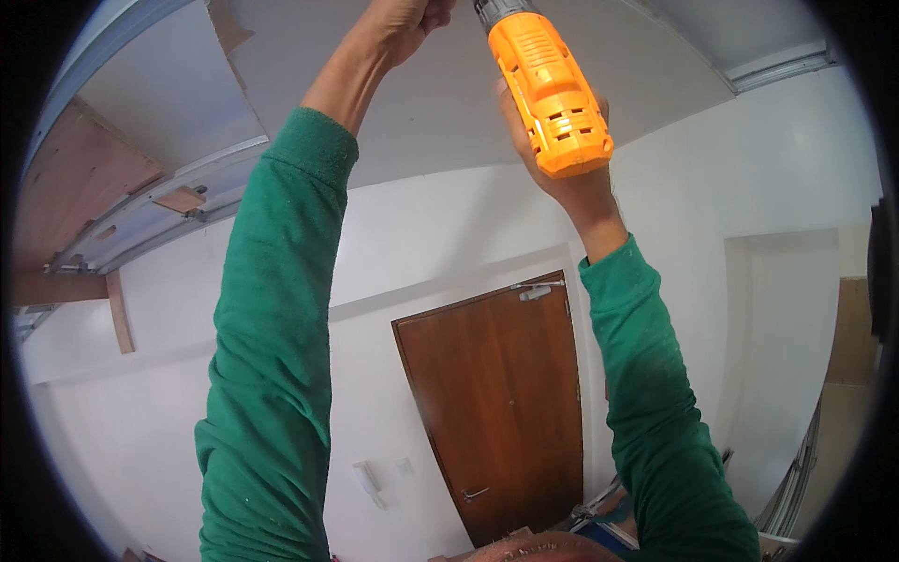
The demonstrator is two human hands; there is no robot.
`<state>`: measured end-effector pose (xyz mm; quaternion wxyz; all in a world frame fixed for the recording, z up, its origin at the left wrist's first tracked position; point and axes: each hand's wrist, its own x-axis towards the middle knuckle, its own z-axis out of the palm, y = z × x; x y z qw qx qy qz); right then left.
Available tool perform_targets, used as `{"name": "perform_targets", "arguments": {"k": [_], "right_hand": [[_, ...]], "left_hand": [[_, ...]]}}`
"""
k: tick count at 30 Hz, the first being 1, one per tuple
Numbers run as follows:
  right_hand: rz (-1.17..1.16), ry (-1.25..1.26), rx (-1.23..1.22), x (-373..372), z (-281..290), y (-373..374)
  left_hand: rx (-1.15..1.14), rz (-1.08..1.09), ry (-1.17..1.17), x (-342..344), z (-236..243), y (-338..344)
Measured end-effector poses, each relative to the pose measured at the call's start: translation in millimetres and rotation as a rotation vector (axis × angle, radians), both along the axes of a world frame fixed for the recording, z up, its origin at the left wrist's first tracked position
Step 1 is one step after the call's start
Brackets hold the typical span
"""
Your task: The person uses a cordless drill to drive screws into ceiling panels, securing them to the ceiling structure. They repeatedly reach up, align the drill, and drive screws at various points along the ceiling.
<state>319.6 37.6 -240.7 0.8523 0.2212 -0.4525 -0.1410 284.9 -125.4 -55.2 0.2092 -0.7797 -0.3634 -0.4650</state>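
Note:
Both my arms, in green sleeves, reach up toward a grey-white ceiling panel (412,122). My right hand (585,192) is wrapped round an orange power drill (552,89), whose rear housing faces me. The drill's dark front end points up and runs out of the picture at the top. My left hand (403,28) is raised just left of the drill's front, with its fingers curled together. The top edge cuts off part of that hand, and whatever its fingers pinch is hidden.
At the upper left, metal ceiling framing (154,192) borders an opening with a plywood sheet (89,178). A brown wooden door (496,403) stands in the white wall below. A white wall handset (369,484) hangs left of it. Long thin strips (796,478) lean at the lower right.

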Motion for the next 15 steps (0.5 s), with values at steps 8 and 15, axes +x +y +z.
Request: {"name": "perform_targets", "arguments": {"k": [8,15], "right_hand": [[0.23,-0.003,0.088,-2.4,2.0,0.3],[0.101,0.063,0.117,5.7,8.8,3.0]], "left_hand": [[0.01,0.048,0.008,6.5,-1.5,0.7],[0.065,0.086,0.08,6.3,-3.0,-12.1]]}}
